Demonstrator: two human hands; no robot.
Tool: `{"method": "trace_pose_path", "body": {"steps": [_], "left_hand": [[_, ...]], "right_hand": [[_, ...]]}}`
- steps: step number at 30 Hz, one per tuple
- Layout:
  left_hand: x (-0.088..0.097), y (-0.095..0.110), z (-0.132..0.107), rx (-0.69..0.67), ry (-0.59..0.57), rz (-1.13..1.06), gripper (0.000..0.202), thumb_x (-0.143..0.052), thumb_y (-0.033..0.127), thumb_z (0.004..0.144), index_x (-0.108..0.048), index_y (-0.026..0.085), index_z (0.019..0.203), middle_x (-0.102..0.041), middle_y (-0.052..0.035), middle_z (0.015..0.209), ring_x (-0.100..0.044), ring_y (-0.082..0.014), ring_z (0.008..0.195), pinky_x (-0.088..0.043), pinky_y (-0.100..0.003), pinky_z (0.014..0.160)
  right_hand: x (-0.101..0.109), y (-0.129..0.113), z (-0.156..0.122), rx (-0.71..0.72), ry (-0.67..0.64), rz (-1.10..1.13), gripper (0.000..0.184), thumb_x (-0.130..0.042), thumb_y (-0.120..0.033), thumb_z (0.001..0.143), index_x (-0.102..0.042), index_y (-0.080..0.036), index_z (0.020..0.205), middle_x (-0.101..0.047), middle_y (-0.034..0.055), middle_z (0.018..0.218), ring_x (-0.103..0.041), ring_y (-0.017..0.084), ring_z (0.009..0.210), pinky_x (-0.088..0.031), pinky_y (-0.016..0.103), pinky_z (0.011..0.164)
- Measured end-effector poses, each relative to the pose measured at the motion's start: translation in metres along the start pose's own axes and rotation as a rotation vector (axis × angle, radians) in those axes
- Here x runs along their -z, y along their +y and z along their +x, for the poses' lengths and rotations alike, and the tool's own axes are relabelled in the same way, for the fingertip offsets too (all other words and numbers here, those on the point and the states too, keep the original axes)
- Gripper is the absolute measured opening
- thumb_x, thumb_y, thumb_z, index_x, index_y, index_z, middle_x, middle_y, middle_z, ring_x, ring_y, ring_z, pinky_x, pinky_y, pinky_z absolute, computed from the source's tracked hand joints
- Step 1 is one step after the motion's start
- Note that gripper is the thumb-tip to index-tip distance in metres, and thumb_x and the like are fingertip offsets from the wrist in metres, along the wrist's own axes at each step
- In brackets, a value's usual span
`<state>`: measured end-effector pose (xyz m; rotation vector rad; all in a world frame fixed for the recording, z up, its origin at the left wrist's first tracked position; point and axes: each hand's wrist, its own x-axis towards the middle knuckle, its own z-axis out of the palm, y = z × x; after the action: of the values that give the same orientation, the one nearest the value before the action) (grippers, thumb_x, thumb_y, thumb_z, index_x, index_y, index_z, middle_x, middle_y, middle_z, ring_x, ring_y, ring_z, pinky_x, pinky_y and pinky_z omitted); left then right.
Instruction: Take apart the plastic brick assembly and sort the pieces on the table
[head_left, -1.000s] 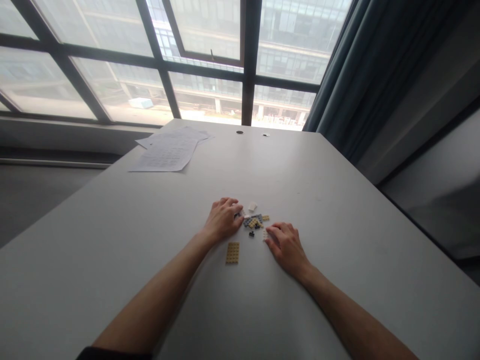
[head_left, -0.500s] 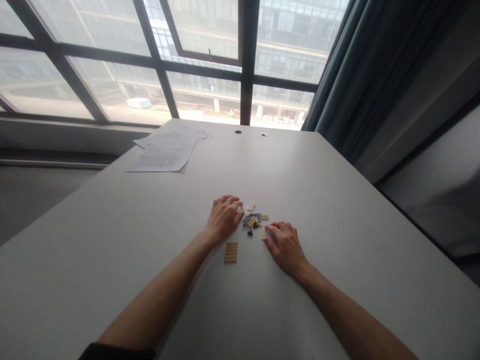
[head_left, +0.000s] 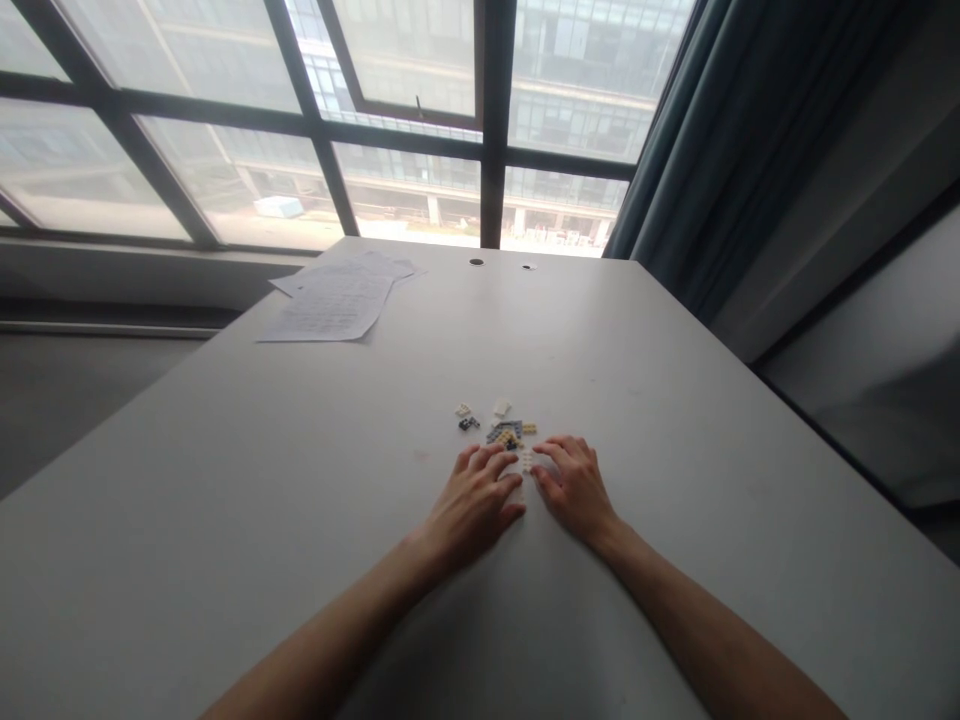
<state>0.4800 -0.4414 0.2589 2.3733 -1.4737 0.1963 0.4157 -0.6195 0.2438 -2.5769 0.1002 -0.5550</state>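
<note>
My left hand (head_left: 480, 495) rests low over the table, palm down, with its fingers apart and slightly bent. A small pale patch shows by its thumb and forefinger, too unclear to name. My right hand (head_left: 574, 482) lies opposite, thumb and forefinger parted, their tips beside a white studded toy brick (head_left: 527, 461). Just beyond the hands is a loose pile of building bricks: a grey piece (head_left: 504, 431), a tan piece (head_left: 529, 428) and a white piece (head_left: 502, 408). Farther left lie a cream piece (head_left: 463, 410) and dark pieces (head_left: 469, 425). The tan plate is out of sight, where my left hand now is.
Printed sheets of paper (head_left: 330, 305) lie at the far left of the white table (head_left: 637, 370). Two round holes sit near its back edge. Behind stand large framed windows, with a dark curtain (head_left: 675, 200) to the right.
My left hand has come back toward me and slightly right, from beside the pile to over the tan plate's spot. Cream and dark pieces now show where it was. My right hand has barely moved.
</note>
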Motion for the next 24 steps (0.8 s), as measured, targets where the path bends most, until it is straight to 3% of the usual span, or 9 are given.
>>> {"method": "trace_pose_path", "body": {"steps": [7,12,17,24], "left_hand": [[0.011,-0.010,-0.005,0.010,0.049,0.001,0.040,-0.067,0.040,0.079,-0.060,0.024,0.115,-0.058,-0.0074,0.124,-0.045,-0.0292,0.119,-0.033,-0.048,0.101],[0.025,-0.036,-0.023,0.075,0.166,-0.006,0.032,-0.059,0.036,0.085,-0.060,0.023,0.114,-0.061,-0.0087,0.119,-0.050,-0.0267,0.115,-0.038,-0.045,0.097],[0.021,-0.053,-0.042,0.129,0.278,-0.032,0.027,-0.055,0.035,0.088,-0.061,0.021,0.110,-0.063,-0.0080,0.113,-0.053,-0.0242,0.110,-0.040,-0.042,0.094],[0.015,-0.053,-0.045,0.188,0.371,-0.010,0.021,-0.054,0.031,0.088,-0.061,0.020,0.104,-0.065,-0.0075,0.106,-0.054,-0.0242,0.107,-0.040,-0.041,0.093]], "right_hand": [[-0.001,0.003,0.000,-0.013,-0.002,0.001,0.022,-0.058,-0.023,0.084,-0.064,-0.021,0.105,-0.061,0.0064,0.108,-0.050,0.023,0.103,-0.036,0.037,0.092],[0.000,0.001,0.000,-0.019,-0.009,-0.009,0.022,-0.058,-0.023,0.084,-0.064,-0.021,0.106,-0.061,0.0064,0.108,-0.051,0.022,0.103,-0.036,0.037,0.093],[0.001,-0.002,0.002,-0.012,-0.059,-0.049,0.027,-0.055,-0.022,0.086,-0.062,-0.023,0.112,-0.060,0.0064,0.112,-0.049,0.023,0.105,-0.036,0.037,0.092],[0.000,-0.005,0.018,-0.010,-0.148,-0.133,0.033,-0.050,-0.024,0.089,-0.058,-0.025,0.121,-0.056,0.0069,0.122,-0.046,0.023,0.112,-0.035,0.038,0.095]]}}
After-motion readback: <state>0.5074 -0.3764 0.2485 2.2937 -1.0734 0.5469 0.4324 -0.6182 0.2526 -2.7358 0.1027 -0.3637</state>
